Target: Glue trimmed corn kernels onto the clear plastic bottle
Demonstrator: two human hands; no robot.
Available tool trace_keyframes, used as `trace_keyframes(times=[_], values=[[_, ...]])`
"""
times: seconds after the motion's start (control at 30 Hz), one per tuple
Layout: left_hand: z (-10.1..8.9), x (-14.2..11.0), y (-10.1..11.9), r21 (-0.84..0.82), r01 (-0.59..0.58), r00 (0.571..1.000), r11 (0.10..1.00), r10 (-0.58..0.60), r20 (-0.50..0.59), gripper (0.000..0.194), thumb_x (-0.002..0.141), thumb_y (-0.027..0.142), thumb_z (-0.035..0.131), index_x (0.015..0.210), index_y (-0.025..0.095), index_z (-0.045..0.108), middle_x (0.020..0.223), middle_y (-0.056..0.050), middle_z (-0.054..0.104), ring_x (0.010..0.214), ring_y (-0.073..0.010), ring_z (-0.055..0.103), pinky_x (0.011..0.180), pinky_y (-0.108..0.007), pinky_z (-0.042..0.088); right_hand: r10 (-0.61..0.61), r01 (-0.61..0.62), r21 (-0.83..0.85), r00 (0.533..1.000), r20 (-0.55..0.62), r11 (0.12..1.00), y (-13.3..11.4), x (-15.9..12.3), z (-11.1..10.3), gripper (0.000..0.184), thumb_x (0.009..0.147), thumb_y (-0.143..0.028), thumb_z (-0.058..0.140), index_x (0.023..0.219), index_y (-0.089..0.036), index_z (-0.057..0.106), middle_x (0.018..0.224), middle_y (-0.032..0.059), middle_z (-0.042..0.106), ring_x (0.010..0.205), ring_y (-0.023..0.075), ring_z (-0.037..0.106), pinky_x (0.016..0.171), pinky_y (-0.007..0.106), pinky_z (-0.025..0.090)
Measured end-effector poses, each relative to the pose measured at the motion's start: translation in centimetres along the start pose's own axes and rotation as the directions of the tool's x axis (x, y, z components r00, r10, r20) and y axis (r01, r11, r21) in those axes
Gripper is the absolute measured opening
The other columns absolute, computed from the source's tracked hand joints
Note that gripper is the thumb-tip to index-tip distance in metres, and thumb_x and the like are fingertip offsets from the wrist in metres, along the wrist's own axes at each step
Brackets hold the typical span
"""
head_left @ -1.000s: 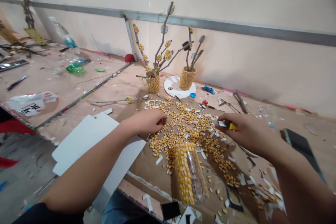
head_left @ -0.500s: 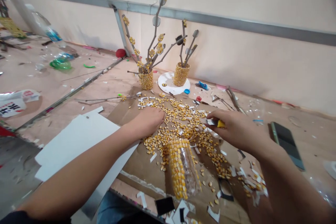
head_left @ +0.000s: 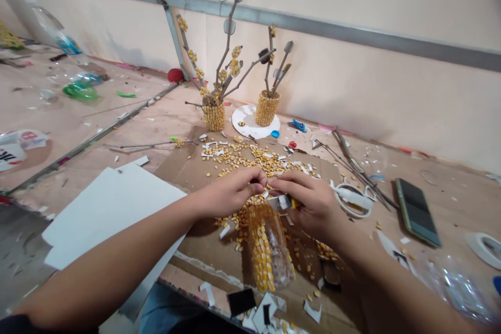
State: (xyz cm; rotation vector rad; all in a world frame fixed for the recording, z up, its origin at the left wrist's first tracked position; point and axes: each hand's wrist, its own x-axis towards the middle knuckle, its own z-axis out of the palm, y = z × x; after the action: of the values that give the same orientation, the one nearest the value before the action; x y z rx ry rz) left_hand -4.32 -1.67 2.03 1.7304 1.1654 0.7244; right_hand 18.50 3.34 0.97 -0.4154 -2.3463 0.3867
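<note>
Over the loose corn kernels [head_left: 266, 155], my left hand [head_left: 240, 190] is closed in a pinch. Whatever it pinches is too small to make out. My right hand [head_left: 309, 201] meets it fingertip to fingertip and is closed around what looks like a utility knife [head_left: 285, 202], yellow and black with a flat grey-white end; much of it is hidden in the palm. Just below both hands, a clear plastic cylinder [head_left: 279, 250] lies tilted toward me on the cardboard [head_left: 211, 250]. Rows of kernels cover its left part, while its right part shows bare plastic.
Two kernel-covered pots [head_left: 214, 116] with twigs stand at the back, one on a white disc [head_left: 238, 115]. White sheets [head_left: 113, 219] lie left. To the right are scissors [head_left: 354, 201], twigs [head_left: 346, 156], a phone [head_left: 418, 212] and a tape roll [head_left: 485, 249]. Paper scraps litter the front edge.
My hands were apart over the kernels; now they have come together above the cylinder. The right hand moved left with the knife, and the scissors have come into sight.
</note>
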Motion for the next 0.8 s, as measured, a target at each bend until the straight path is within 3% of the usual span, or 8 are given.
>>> trace_keyframes(times=[0.33,0.5,0.7,0.8], values=[[0.5,0.0,0.5,-0.035,-0.043,0.998,0.998,0.041,-0.053,0.017,0.101,0.03,0.053,0.09,0.019,0.059,0.089,-0.003,0.067,0.085,-0.0188,0.059,0.08,-0.031,0.046,-0.162,0.156,-0.123,0.986,-0.045,0.98,-0.7,0.4,0.3,0.031,0.091,-0.002,0.058,0.118,-0.013,0.069,0.095,0.0142,0.078,0.077,0.0207,0.073,0.064,0.031,0.059],[0.8,0.0,0.4,-0.179,-0.015,0.996,0.984,0.0,-0.087,0.02,0.098,0.035,0.06,0.092,0.017,0.066,0.087,-0.004,0.069,0.083,-0.0179,0.06,0.077,-0.031,0.047,-0.184,0.17,-0.132,0.977,-0.106,0.977,-0.7,0.3,0.4,0.029,0.092,-0.004,0.061,0.118,-0.015,0.068,0.091,0.013,0.078,0.074,0.0199,0.073,0.064,0.031,0.058],[1.2,-0.2,0.7,-0.369,0.04,0.989,0.929,-0.089,-0.118,0.023,0.09,0.038,0.07,0.093,0.015,0.068,0.085,-0.003,0.066,0.079,-0.0154,0.057,0.074,-0.03,0.045,-0.08,0.072,-0.068,0.989,-0.128,0.995,-0.5,-0.1,0.5,0.028,0.095,-0.009,0.063,0.121,-0.017,0.069,0.101,0.0124,0.079,0.084,0.0198,0.074,0.071,0.03,0.057],[1.5,-0.3,1.0,-0.458,0.04,0.981,0.888,-0.123,-0.153,0.026,0.088,0.04,0.073,0.088,0.015,0.066,0.079,0.0,0.061,0.073,-0.0133,0.053,0.069,-0.027,0.041,0.037,-0.048,-0.118,0.995,-0.093,0.992,-0.4,0.0,0.3,0.011,0.101,-0.02,0.058,0.103,-0.017,0.069,0.083,0.0069,0.074,0.071,0.0174,0.067,0.063,0.028,0.049]])
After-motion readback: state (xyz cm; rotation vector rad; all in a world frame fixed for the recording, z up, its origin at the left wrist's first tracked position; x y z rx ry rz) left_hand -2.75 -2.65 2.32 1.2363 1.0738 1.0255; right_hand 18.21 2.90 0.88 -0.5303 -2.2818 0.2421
